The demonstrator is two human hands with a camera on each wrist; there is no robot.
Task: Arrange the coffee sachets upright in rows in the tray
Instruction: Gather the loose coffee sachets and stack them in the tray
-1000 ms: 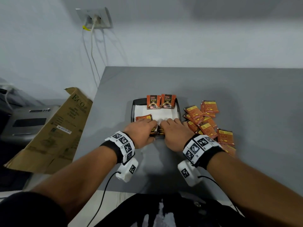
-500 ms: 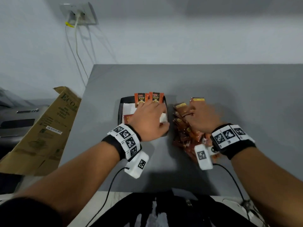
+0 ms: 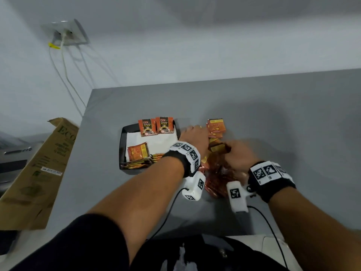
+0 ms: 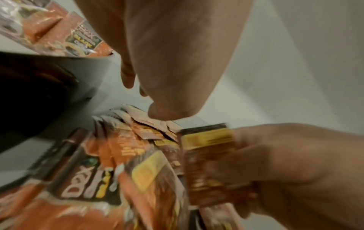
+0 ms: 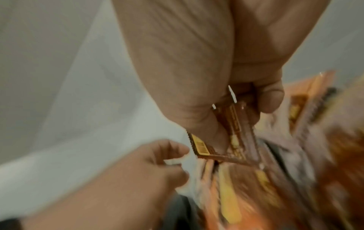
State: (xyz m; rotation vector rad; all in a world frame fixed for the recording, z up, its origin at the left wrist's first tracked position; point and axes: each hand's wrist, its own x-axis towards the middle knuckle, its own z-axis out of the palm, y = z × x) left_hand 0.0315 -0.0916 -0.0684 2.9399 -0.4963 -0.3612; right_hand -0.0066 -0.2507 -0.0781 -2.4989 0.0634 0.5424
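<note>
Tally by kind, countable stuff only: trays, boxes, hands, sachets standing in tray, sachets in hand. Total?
Black rectangular plastic tray: 1
Brown cardboard box: 1
Hands: 2 (left hand, right hand)
Orange coffee sachets standing at the tray's far end: 2
Brown-and-yellow sachet pinched by the right hand: 1
Total: 7
Loose pile: too overlapped to count.

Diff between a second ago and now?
Both hands left the black tray for the loose orange sachet pile to its right. The right hand now pinches one sachet; the left hand reaches alongside. The two upright sachets are unchanged.
</note>
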